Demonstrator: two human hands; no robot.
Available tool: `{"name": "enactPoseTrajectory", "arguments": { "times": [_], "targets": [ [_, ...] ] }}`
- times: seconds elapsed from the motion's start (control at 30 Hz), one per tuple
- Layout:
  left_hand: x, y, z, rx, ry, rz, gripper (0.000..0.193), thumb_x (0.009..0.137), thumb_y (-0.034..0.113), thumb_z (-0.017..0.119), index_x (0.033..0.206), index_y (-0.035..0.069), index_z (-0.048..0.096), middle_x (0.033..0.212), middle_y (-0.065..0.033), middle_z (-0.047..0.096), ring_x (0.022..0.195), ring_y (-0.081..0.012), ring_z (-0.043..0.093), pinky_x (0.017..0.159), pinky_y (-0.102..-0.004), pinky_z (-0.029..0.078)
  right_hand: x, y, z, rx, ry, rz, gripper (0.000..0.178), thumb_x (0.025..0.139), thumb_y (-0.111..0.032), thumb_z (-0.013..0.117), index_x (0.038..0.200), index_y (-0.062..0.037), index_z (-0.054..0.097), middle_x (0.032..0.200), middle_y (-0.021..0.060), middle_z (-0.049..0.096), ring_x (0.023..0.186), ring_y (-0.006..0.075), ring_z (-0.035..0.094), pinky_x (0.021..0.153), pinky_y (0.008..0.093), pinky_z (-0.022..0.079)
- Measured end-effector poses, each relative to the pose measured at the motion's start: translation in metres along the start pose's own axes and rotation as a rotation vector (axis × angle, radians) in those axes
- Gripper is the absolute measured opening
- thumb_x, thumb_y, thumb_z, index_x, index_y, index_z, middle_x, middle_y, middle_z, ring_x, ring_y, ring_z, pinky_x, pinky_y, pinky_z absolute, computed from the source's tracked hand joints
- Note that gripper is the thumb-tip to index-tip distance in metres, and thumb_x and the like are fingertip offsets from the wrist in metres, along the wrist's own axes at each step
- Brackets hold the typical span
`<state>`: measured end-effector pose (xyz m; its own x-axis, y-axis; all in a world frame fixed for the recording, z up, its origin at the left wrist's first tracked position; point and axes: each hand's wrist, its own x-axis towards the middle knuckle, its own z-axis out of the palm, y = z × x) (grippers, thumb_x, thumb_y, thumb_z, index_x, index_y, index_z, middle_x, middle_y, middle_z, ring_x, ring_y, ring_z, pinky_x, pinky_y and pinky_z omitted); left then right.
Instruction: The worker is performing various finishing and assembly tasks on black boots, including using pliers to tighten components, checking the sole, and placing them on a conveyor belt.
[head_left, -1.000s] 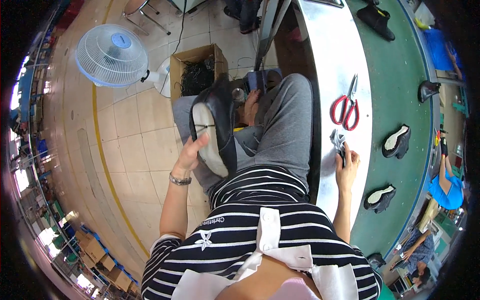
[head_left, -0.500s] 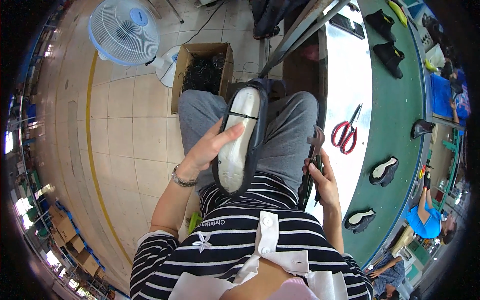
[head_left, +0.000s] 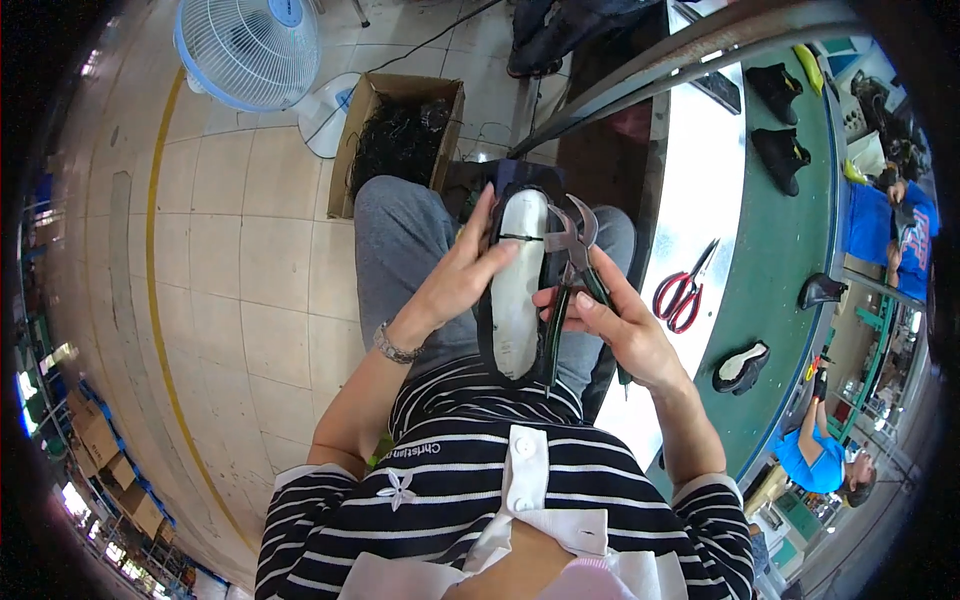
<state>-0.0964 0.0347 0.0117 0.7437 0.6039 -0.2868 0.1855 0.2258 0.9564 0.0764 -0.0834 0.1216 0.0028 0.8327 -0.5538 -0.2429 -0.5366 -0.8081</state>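
Note:
A dark shoe (head_left: 517, 310) rests upside down over my lap, its pale bottom facing up and a thin black strip crossing it near the toe end. My left hand (head_left: 462, 275) grips it along the left side, thumb lying on the pale bottom. In my right hand (head_left: 625, 325) is a pair of pincers (head_left: 577, 245) with dark green handles. Their curved jaws are spread apart at the shoe's right edge, near the black strip. Whether a jaw touches the shoe I cannot tell.
Red-handled scissors (head_left: 681, 297) lie on the shiny metal strip (head_left: 690, 180) at my right. The green conveyor belt (head_left: 760, 240) beyond carries several dark shoes. A cardboard box (head_left: 345, 170) of black scraps and a fan (head_left: 250, 45) stand ahead-left. A metal bar (head_left: 640, 85) slants across ahead.
My right hand has raised the pincers from beside my right thigh to the shoe, and their jaws have spread. The shoe has shifted slightly right, with my left hand still on it.

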Motion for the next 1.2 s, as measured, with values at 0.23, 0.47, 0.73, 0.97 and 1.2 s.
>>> {"name": "enactPoseTrajectory", "arguments": {
  "times": [0.23, 0.47, 0.73, 0.97, 1.2],
  "targets": [
    [0.031, 0.013, 0.002, -0.082, 0.11, 0.111, 0.044, 0.098, 0.024, 0.044, 0.138, 0.005, 0.045, 0.133, -0.0146, 0.053, 0.121, -0.0236, 0.052, 0.102, -0.0323, 0.037, 0.027, -0.027, 0.005, -0.021, 0.036, 0.262, 0.058, 0.102, -0.02, 0.041, 0.151, -0.0089, 0.012, 0.108, 0.0141, 0.062, 0.104, 0.0227, 0.062, 0.095, 0.0416, 0.05],
    [0.035, 0.013, 0.002, -0.028, 0.185, 0.126, 0.04, 0.095, 0.019, 0.049, 0.129, -0.001, 0.05, 0.127, -0.0221, 0.056, 0.118, -0.035, 0.054, 0.099, -0.0373, 0.04, 0.031, -0.028, 0.002, -0.391, 0.039, 0.237, 0.061, 0.1, -0.009, 0.043, 0.152, -0.0129, 0.011, 0.082, 0.0053, 0.056, 0.079, 0.0169, 0.063, 0.071, 0.0324, 0.056],
    [0.038, 0.015, 0.004, -0.046, 0.227, 0.171, 0.037, 0.092, 0.019, 0.053, 0.124, 0.001, 0.057, 0.121, -0.0208, 0.061, 0.113, -0.0331, 0.059, 0.094, -0.0352, 0.045, -0.007, 0.03, 0.017, -0.797, 0.028, 0.054, 0.066, 0.092, -0.008, 0.055, 0.148, -0.01, 0.02, 0.097, 0.0257, 0.065, 0.078, 0.0388, 0.068, 0.07, 0.0415, 0.056],
    [0.036, 0.009, 0.004, -0.117, 0.211, 0.125, 0.037, 0.093, 0.021, 0.054, 0.125, 0.003, 0.058, 0.121, -0.0176, 0.063, 0.11, -0.0246, 0.061, 0.092, -0.0311, 0.045, 0.008, -0.029, 0.006, -0.128, -0.016, 0.212, 0.065, 0.099, -0.008, 0.046, 0.152, -0.0089, 0.008, 0.118, 0.0201, 0.06, 0.106, 0.023, 0.061, 0.096, 0.0364, 0.047],
    [0.035, 0.009, 0.007, -0.02, 0.245, 0.174, 0.036, 0.092, 0.021, 0.053, 0.124, 0.004, 0.059, 0.121, -0.0196, 0.061, 0.114, -0.0323, 0.059, 0.095, -0.0351, 0.045, 0.026, -0.042, 0.003, -0.032, 0.064, 0.412, 0.066, 0.099, -0.014, 0.048, 0.152, -0.014, 0.007, 0.116, 0.0173, 0.062, 0.104, 0.0268, 0.063, 0.091, 0.0408, 0.051]
  ]
}}
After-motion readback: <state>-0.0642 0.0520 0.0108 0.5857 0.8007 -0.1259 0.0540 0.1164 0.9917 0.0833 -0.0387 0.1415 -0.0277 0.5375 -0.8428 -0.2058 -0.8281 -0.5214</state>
